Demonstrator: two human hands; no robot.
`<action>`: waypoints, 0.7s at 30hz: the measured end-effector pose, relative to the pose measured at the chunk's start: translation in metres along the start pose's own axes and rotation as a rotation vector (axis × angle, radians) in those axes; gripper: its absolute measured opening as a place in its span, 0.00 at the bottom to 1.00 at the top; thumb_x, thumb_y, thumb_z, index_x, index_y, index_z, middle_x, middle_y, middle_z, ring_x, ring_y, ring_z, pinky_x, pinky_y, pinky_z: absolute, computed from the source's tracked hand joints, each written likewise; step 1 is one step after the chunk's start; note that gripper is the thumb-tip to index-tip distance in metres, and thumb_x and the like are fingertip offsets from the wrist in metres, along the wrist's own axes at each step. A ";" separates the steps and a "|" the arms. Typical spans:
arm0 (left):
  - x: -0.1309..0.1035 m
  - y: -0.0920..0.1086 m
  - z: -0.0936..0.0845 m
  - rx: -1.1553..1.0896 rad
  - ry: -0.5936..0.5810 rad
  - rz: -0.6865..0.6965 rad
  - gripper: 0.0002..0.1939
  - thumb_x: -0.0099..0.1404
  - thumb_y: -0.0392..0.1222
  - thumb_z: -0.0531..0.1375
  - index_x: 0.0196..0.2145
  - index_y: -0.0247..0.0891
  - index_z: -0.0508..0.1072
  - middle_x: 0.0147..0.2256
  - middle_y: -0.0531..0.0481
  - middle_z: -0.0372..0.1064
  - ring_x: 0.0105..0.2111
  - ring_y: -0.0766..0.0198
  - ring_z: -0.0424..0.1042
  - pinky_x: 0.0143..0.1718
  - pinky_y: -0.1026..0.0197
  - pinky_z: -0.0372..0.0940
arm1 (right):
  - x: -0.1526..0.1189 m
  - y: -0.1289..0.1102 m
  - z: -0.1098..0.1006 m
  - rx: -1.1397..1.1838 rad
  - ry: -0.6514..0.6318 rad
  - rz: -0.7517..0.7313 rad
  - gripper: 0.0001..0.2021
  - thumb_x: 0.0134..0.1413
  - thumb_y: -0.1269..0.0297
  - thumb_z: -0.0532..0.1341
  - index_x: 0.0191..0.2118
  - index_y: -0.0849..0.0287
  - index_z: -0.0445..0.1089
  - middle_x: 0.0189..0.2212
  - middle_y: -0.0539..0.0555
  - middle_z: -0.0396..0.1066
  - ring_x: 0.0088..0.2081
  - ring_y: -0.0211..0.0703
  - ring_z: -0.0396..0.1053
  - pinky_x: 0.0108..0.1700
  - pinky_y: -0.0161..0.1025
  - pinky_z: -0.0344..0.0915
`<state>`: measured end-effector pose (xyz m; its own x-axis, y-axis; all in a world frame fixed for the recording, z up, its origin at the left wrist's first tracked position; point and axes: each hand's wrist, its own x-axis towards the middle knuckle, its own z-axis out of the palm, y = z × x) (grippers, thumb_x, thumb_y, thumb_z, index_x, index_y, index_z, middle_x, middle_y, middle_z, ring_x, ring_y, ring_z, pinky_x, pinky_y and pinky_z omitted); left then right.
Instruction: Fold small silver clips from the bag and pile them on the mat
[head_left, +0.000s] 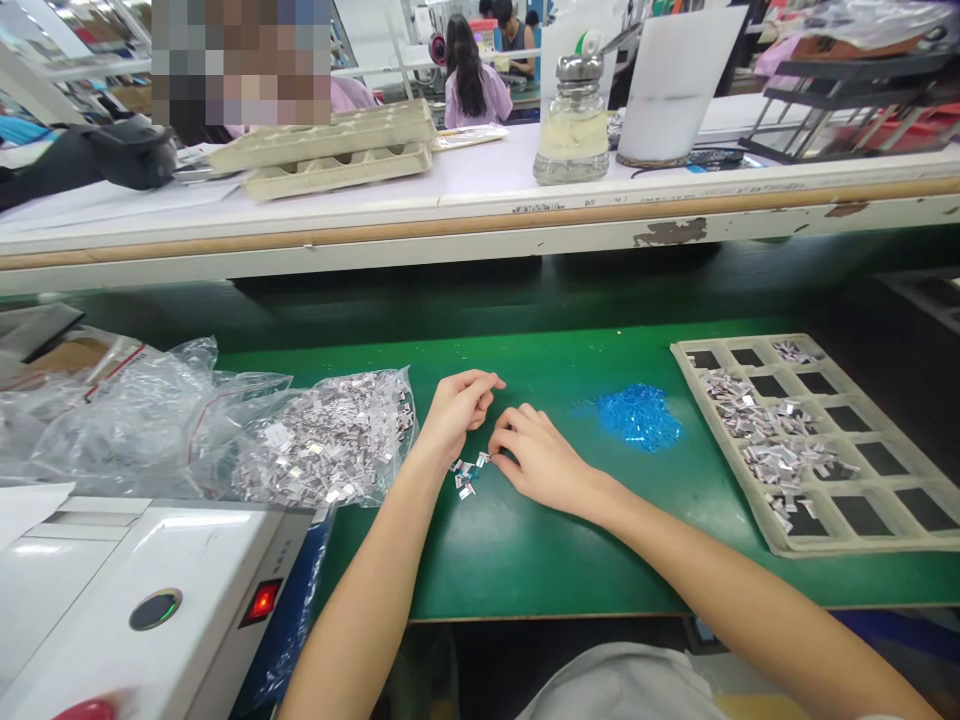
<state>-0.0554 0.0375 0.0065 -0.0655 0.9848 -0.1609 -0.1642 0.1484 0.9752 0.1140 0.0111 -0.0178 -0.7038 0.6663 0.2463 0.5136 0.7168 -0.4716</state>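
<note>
Green worktop [570, 560] runs under the fingers. One tray [862, 543], well right of the right fingertips; one bag of silver parts [322, 440], left of the left fingers. Two hands: left hand [461, 405] curled, can't tell if pinching; right hand [536, 455] bent, thumb and index close together, grip unclear. One blue heap [641, 415], right of right fingers. One cluster of loose pieces [466, 478], just left of right fingertips, right hand nearer; long axes mixed, overlapping, exact count unclear.
</note>
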 end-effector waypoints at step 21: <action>-0.006 -0.007 0.007 0.255 -0.069 0.143 0.15 0.60 0.52 0.70 0.31 0.35 0.81 0.20 0.55 0.61 0.19 0.72 0.51 0.20 0.65 0.44 | 0.009 0.028 -0.024 0.415 0.499 0.266 0.04 0.64 0.67 0.60 0.37 0.57 0.73 0.35 0.51 0.73 0.34 0.40 0.69 0.37 0.38 0.64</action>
<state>-0.0467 0.0310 0.0019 -0.0017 0.9999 -0.0170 0.0949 0.0171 0.9953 0.1335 0.0423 -0.0082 -0.2197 0.8942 0.3900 0.3377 0.4447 -0.8295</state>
